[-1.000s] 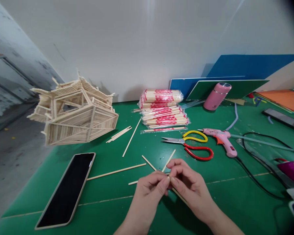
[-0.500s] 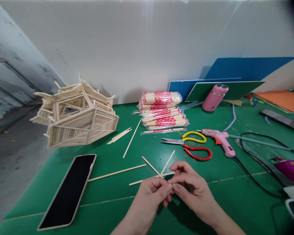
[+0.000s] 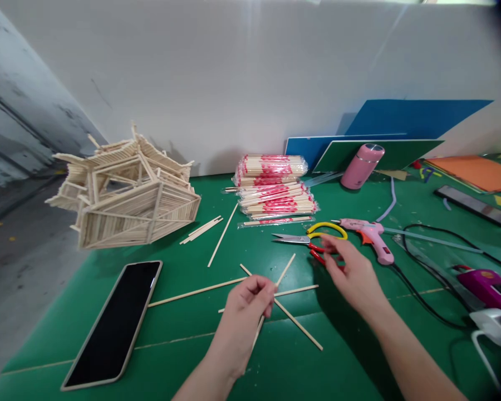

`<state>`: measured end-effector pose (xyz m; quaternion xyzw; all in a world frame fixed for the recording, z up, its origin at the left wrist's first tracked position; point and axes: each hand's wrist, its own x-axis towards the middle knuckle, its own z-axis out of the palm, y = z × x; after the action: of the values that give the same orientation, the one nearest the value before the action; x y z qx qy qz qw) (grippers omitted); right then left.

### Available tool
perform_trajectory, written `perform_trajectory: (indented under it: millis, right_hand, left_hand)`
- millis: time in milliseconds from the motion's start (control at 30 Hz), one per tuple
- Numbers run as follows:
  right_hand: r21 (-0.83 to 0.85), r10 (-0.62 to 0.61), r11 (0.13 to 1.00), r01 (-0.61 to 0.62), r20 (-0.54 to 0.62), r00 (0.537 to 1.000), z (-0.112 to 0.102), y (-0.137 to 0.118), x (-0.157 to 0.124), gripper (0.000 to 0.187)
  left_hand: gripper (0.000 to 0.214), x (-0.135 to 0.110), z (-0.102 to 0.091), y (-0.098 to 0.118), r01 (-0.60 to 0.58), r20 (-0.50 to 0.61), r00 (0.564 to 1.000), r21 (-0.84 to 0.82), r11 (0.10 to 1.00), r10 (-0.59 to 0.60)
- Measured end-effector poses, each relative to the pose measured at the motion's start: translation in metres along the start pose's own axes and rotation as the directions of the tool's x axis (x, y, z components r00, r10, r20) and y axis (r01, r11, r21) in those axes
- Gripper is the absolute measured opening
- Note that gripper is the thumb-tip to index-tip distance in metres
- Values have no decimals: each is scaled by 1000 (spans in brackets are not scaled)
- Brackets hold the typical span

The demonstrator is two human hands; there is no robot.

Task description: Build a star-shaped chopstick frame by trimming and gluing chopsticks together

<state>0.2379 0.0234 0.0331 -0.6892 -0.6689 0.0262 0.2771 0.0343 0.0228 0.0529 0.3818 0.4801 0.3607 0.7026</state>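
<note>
Scissors (image 3: 307,240): handles (image 3: 323,224) under right hand (image 3: 357,275), fingers loosely spread, contact unclear | left hand (image 3: 248,309): fingertips pinched, contents hidden | crossed wooden sticks (image 3: 298,324): nearside of scissors | step: seemingly scissors pickup | next: calls for closing fingers round handles

Bare surface (image 3: 167,367) opens between the phone (image 3: 112,328) and the left hand (image 3: 250,298), with the long stick (image 3: 192,293) lying across its far side. The gap between the left hand and the right hand (image 3: 350,273) is cluttered by the crossed sticks (image 3: 299,324), and the scissors (image 3: 303,239) lie across its far end. Farther right, the glue gun (image 3: 373,236) bars the way, while behind, the stick model (image 3: 137,206) and wrapped packs (image 3: 275,195) leave a slim passage, loose sticks (image 3: 202,229) at its mouth.
</note>
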Motion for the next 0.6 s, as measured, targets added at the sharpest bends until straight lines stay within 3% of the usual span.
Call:
perform_trajectory:
  millis: [133, 300, 500, 600]
  right_hand:
    - [-189, 20, 982, -8, 58, 998, 10, 33, 25, 42]
    - [-304, 15, 952, 26, 132, 991, 21, 44, 36, 39]
    - [-360, 50, 933, 18, 180, 982, 16, 49, 37, 16]
    - [-331, 64, 944, 2, 190, 980, 14, 48, 32, 15]
  left_hand:
    - [18, 5, -1, 10, -118, -115, 986, 34, 992, 121]
    - [18, 8, -1, 9, -229, -184, 954, 55, 972, 235]
    - [17, 10, -9, 1, -251, -201, 945, 62, 966, 258]
    - [16, 12, -11, -3, -245, -194, 949, 31, 969, 247]
